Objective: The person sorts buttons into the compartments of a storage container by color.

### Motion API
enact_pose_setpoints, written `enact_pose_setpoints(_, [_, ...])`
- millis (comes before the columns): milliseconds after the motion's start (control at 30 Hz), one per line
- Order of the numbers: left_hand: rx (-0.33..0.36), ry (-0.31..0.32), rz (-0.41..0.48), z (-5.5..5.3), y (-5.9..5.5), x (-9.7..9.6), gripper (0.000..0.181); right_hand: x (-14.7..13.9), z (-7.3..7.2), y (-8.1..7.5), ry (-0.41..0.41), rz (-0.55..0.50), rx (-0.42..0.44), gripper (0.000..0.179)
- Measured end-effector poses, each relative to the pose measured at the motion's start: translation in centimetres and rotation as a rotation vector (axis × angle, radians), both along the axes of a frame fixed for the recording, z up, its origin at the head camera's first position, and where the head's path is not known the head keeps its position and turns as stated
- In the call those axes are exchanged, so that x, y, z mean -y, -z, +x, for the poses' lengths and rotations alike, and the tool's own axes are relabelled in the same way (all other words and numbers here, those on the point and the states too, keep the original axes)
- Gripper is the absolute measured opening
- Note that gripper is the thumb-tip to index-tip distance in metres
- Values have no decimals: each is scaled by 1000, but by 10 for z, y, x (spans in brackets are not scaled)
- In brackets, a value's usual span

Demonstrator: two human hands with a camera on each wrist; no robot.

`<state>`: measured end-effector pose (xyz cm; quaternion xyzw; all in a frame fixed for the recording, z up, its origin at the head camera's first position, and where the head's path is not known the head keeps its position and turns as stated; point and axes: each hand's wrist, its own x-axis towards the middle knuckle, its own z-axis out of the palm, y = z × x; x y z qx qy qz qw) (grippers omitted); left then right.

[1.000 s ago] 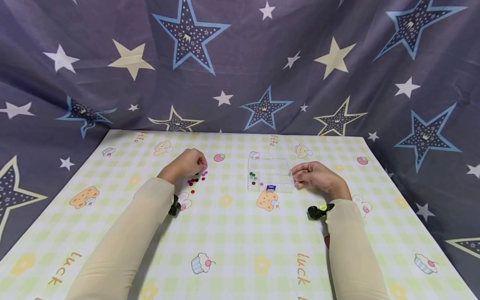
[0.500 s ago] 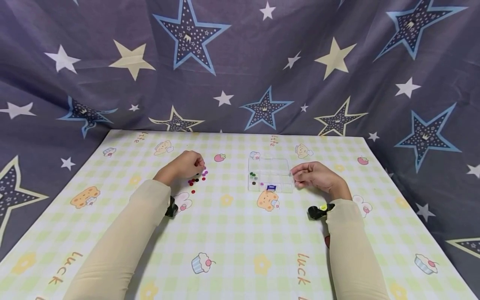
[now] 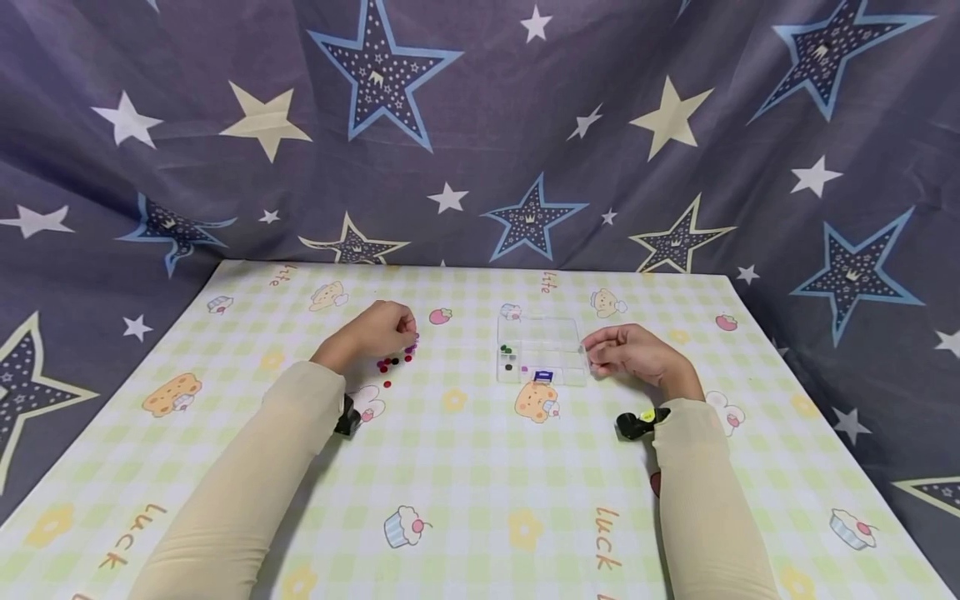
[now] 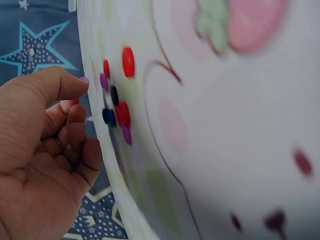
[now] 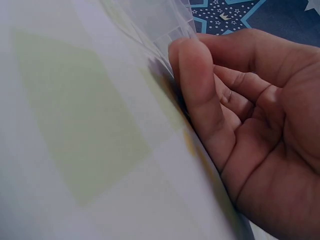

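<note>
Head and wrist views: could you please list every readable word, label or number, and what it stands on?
"life": twice, far part of the tablecloth.
"luck": twice, near part of the tablecloth.
Blue label on the clear box: too small to read.
Yellow sticker on the black right-wrist device: too small.
Marks at the head view's bottom edge: cut off.
Wrist views: no text.

- Head view: tabletop (image 3: 457, 458) evenly bright; starry curtain (image 3: 487, 125) dimmer beyond its far edge.
- Soft shadows beside both sleeves (image 3: 217, 492).
- Both wrist views dim: strawberry print (image 4: 255, 25) and green checks (image 5: 80, 120) out of focus.
</note>
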<state>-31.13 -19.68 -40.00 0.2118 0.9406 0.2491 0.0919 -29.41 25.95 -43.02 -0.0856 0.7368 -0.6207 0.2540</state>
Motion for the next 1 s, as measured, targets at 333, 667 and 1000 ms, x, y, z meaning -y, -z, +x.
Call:
enact_pose_setpoints(333, [-52,54,82,-1,-1,-29,7,0,1,1,-8,-22,8,38])
enact_pose_setpoints(667, [-114,112,82,-1,-9,-65,9,0,0,1,-14,-25,1,38])
enact_pose_setpoints(1000, [-183,182,103,2,-12,-96,6,-1,0,0,-7,-18,-7,36])
